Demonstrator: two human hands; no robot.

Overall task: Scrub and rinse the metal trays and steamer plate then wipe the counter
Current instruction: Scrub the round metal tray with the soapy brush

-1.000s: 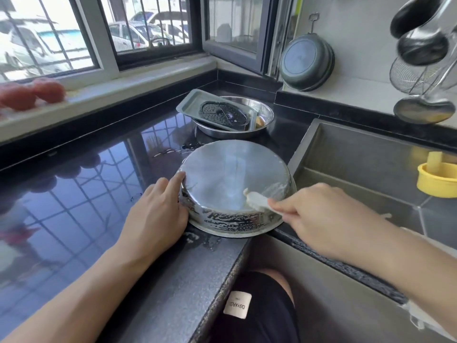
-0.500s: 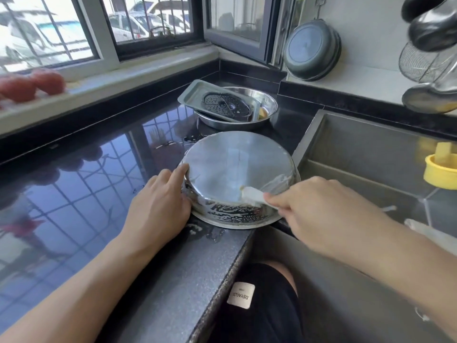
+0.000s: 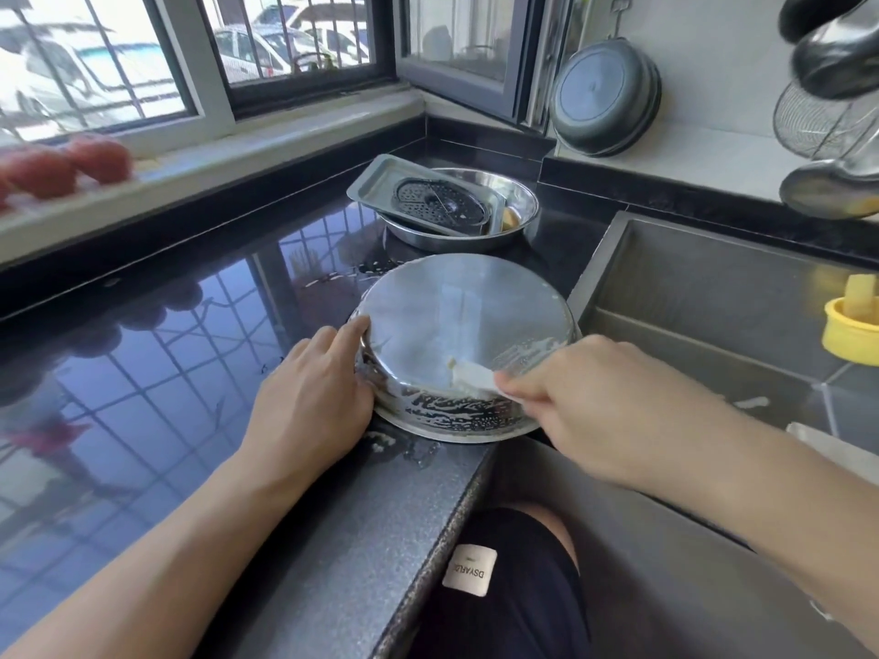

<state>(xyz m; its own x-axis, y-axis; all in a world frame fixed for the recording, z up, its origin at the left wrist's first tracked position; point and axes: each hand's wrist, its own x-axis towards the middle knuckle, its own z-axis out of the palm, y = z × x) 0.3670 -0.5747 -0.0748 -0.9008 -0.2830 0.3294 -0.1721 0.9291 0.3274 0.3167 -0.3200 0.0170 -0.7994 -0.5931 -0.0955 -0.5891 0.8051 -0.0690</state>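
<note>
Inverted round metal tray (image 3: 456, 325) sits at counter (image 3: 190, 373) front edge, beside sink (image 3: 713, 297). Left hand (image 3: 311, 401), fingers relaxed, braces its wall. Right hand (image 3: 604, 397) pinches white scrubber (image 3: 473, 373) against soapy base.

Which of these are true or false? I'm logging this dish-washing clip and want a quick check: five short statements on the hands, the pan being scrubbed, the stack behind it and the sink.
1. The round metal pan lies upside down on the counter. True.
2. The right hand holds a white scrubber against the pan. True.
3. The left hand is raised clear of the pan. False: it rests against the pan's left side.
4. The steamer plate lies in the sink. False: it sits on the rectangular tray over a metal basin on the counter.
5. A yellow cup sits at the sink's right. True.
</note>
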